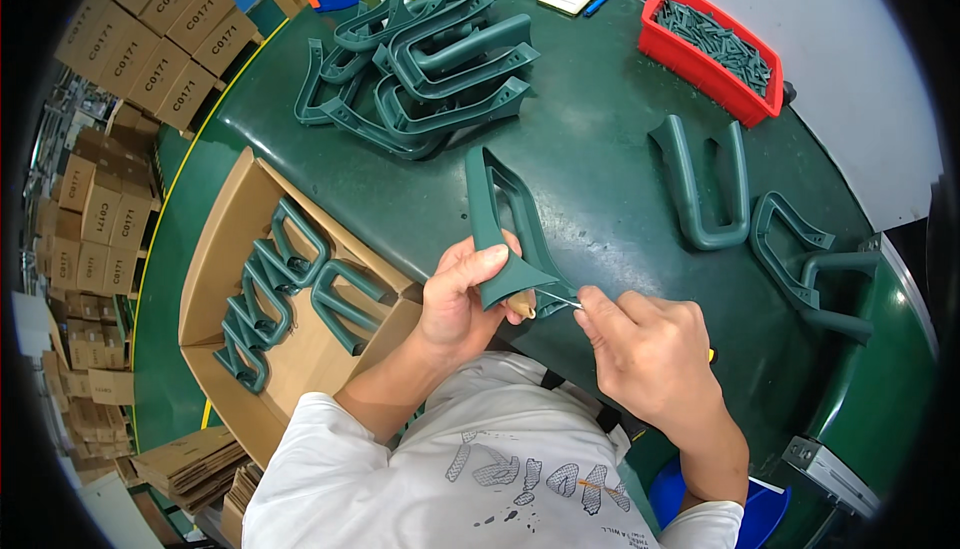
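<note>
My left hand (462, 294) is closed around one end of a dark green U-shaped plastic handle (484, 189), held tilted above the near edge of the table. A beige finger cot (522, 303) covers one of its fingertips, just under the handle's flared end. My right hand (650, 349) grips a thin-bladed knife (560, 299), most of it hidden in the fist. Its metal blade lies at the flared end of the handle, seemingly touching the edge. Similar green handles (702, 189) lie on the table to the right.
A heap of green handles (430, 59) lies at the far left of the table (590, 139). An open cardboard box (225, 219) with several handles stands left. At far right is a red bin (655, 44) of small green pieces. A blue container (665, 494) sits below right.
</note>
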`<act>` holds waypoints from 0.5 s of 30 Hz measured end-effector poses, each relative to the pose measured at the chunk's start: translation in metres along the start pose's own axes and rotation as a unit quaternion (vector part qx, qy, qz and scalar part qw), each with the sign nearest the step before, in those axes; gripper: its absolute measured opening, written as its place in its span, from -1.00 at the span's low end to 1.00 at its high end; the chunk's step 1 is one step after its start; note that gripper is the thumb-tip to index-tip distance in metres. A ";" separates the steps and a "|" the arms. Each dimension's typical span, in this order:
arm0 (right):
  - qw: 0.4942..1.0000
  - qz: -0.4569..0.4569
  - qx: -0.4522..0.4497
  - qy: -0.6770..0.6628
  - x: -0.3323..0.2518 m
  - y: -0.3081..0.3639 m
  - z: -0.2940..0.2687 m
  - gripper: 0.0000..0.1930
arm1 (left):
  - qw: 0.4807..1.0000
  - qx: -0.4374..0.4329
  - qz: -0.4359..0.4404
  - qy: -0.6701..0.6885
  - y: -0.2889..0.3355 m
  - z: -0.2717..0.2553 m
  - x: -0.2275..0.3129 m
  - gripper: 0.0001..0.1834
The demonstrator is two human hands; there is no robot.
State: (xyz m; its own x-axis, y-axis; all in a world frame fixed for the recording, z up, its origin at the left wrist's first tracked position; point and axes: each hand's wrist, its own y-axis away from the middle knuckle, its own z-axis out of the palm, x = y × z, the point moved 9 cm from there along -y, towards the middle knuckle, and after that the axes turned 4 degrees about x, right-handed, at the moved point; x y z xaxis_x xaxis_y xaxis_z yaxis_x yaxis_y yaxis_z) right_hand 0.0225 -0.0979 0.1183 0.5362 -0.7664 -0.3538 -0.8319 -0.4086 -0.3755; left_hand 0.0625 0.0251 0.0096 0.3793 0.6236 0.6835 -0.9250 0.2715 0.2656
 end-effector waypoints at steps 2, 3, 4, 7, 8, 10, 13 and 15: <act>1.000 -0.005 -0.006 -0.008 0.000 0.001 0.002 -0.86 | 1.000 0.001 0.000 -0.001 0.000 0.000 0.000 -0.73; 1.000 -0.004 -0.007 -0.007 0.000 0.001 0.002 -0.86 | 1.000 0.002 0.000 -0.001 -0.001 0.000 0.000 -0.73; 1.000 -0.003 -0.007 -0.006 0.000 0.001 0.002 -0.87 | 1.000 0.003 -0.001 0.000 -0.001 0.000 0.000 -0.73; 1.000 -0.002 -0.009 -0.006 0.000 0.000 0.002 -0.87 | 1.000 0.003 -0.001 0.002 -0.001 0.000 0.000 -0.74; 1.000 -0.003 -0.009 -0.006 0.000 0.000 0.002 -0.87 | 1.000 0.000 0.000 0.002 -0.001 0.000 0.000 -0.74; 1.000 -0.002 -0.012 -0.007 -0.001 0.000 0.003 -0.87 | 1.000 -0.001 0.000 0.004 -0.001 -0.001 0.000 -0.74; 1.000 -0.005 -0.015 -0.005 -0.002 0.000 0.003 -0.85 | 1.000 -0.001 -0.001 0.007 -0.001 -0.001 -0.001 -0.74; 1.000 -0.015 -0.013 0.008 -0.002 0.001 0.004 -0.81 | 1.000 -0.001 -0.001 0.006 -0.001 -0.002 -0.001 -0.74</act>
State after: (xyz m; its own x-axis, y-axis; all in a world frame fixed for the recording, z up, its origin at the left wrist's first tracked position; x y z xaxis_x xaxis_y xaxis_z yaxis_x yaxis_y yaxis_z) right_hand 0.0211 -0.0950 0.1155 0.5596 -0.7607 -0.3288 -0.8184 -0.4446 -0.3641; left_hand 0.0632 0.0250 0.0072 0.3823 0.6314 0.6747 -0.9239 0.2750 0.2661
